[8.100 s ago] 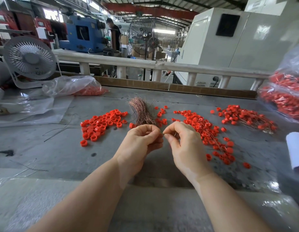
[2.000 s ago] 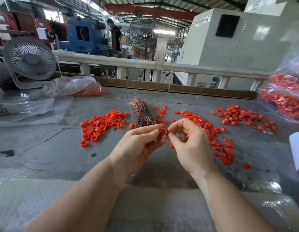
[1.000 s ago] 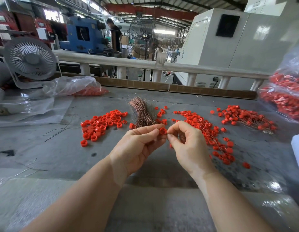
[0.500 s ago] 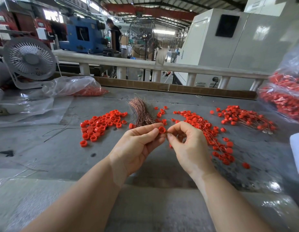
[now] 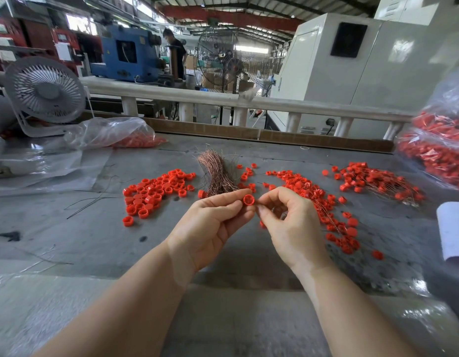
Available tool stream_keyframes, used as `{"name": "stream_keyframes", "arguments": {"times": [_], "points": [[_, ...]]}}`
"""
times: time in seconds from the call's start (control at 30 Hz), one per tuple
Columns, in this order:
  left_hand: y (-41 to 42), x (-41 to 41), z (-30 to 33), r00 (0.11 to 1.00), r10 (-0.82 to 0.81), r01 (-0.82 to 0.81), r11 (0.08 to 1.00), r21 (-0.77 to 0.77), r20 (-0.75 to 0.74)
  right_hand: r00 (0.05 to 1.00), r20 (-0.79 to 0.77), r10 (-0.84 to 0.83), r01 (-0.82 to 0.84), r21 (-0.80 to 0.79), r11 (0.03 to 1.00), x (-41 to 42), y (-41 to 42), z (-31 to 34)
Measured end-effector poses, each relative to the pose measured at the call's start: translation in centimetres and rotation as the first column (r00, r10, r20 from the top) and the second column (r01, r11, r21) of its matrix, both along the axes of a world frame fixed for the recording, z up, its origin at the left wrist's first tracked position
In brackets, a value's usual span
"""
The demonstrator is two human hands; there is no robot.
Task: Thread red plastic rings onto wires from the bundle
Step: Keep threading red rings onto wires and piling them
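A single red ring (image 5: 248, 199) is held above the desk (image 5: 94, 240), just in front of the copper wire bundle (image 5: 218, 173), with its open face turned up and toward the camera. It is pinched at the fingertips of the left hand (image 5: 210, 225), whose thumb and forefinger are stretched forward and closed on the ring's left side; the palm is turned inward to the right. The right hand (image 5: 290, 222) is brought up against the ring from the right, its thumb and forefinger pressed together at the ring's edge and the other fingers curled under. Whether a wire is pinched in that grip cannot be told, as anything so thin is not resolved there. Both forearms are seen reaching in from the lower edge and converging at the ring.

The bundle is laid with its long axis running away from the person, its near end fanned out and its far end bent to the left. To its left a pile of loose rings (image 5: 156, 191) is spread on the desk; to its right a band of rings with thin wires (image 5: 318, 202) is scattered, and further right another heap of wired rings (image 5: 377, 184) is seen.

A clear plastic bag (image 5: 112, 135) at the back left is seen to hold red pieces, and a larger bag (image 5: 439, 150) at the right edge is filled with them. A small white fan (image 5: 45, 91) is stood at the far left.
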State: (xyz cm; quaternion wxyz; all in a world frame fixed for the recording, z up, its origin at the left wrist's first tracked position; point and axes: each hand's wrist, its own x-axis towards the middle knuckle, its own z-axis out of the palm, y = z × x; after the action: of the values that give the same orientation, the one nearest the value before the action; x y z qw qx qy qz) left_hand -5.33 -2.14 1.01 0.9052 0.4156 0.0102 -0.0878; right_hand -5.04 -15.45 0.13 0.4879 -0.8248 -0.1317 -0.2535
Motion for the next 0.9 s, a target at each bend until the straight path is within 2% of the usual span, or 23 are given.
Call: {"name": "stream_keyframes", "arguments": {"times": [0.6,0.9], "points": [[0.11,-0.19,0.21,1.0,0.01,-0.011,0.997,0.072,0.009,1.0,0.013,-0.015,0.016,-0.064,0.998,-0.05,-0.1,0.08],[0.12,-0.22,0.26,1.0,0.0,0.001,0.998,0.057,-0.019,1.0,0.019,0.008,-0.008,-0.005,1.0,0.08,-0.12,-0.06]]}}
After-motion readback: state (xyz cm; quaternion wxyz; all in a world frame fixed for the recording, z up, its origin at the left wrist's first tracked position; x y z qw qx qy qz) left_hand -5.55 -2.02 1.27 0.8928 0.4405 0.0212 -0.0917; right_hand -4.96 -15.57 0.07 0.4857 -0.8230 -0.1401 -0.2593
